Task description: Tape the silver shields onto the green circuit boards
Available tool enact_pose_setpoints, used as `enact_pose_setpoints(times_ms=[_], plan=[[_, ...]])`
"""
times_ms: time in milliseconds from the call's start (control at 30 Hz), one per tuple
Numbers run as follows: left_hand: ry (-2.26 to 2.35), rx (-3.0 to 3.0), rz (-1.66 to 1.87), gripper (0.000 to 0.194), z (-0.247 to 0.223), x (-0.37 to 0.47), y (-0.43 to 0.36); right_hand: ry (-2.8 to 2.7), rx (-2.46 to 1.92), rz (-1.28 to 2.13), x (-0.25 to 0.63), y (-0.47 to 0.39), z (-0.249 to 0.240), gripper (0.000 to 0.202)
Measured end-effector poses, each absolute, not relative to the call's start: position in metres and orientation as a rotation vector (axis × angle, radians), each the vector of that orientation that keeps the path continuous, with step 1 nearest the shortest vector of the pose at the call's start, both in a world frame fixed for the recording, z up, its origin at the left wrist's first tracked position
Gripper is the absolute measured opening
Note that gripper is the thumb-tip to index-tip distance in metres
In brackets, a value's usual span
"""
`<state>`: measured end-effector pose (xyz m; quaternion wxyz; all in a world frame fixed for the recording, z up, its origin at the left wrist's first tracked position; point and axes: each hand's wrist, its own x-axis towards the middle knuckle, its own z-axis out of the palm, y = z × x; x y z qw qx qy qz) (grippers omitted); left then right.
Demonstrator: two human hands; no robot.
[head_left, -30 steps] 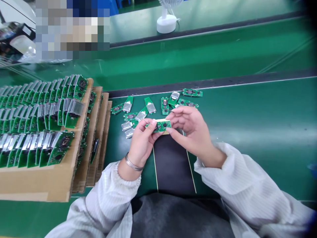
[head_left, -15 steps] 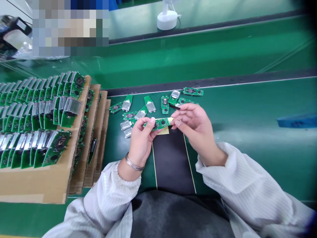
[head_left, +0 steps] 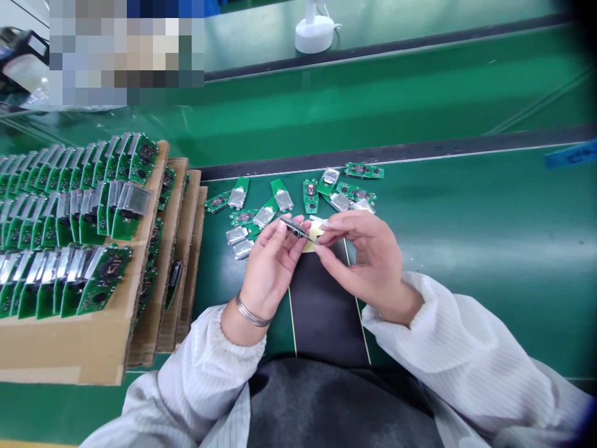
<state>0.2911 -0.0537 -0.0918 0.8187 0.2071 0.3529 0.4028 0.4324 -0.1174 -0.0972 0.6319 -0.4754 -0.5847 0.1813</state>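
Tilted almost edge-on, a small circuit board is held between the thumb and fingers of my left hand. The thumb and fingertips of my right hand meet the board's right end, and a light tool-like piece shows by its fingers, too blurred to identify. Below both hands lies a black mat with yellow edges, with a pale yellow sheet at its far end. Several loose green boards, some with silvery parts, are scattered on the green table beyond my hands.
Cardboard holders at the left carry rows of upright boards. A dark raised edge crosses behind the loose boards. A white round base stands farther back. Something blue lies at the far right.
The board has turned from face-up to nearly edge-on. My right hand has shifted slightly down, and the dark strip by its fingers no longer shows. The blue thing appears farther right.
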Motion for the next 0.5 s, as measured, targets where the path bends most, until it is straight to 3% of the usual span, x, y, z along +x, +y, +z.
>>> enact_pose_setpoints(times_ms=[133, 267, 367, 500], plan=[[0.751, 0.381, 0.756, 0.021, -0.084, 0.288, -0.052, -1.228, -1.045, 0.616, 0.436, -0.118, -0.088, 0.032], [0.721, 0.526, 0.767, 0.032, -0.082, 0.285, -0.053, -0.948, -1.111, 1.043, 0.443, -0.114, -0.086, 0.008], [0.744, 0.846, 0.873, 0.038, -0.087, 0.283, -0.055, -0.831, -1.081, 1.315, 0.445, -0.112, -0.087, 0.01], [0.805, 1.22, 1.007, 0.039, -0.095, 0.281, -0.055, -0.807, -1.108, 1.394, 0.443, -0.113, -0.083, 0.012]])
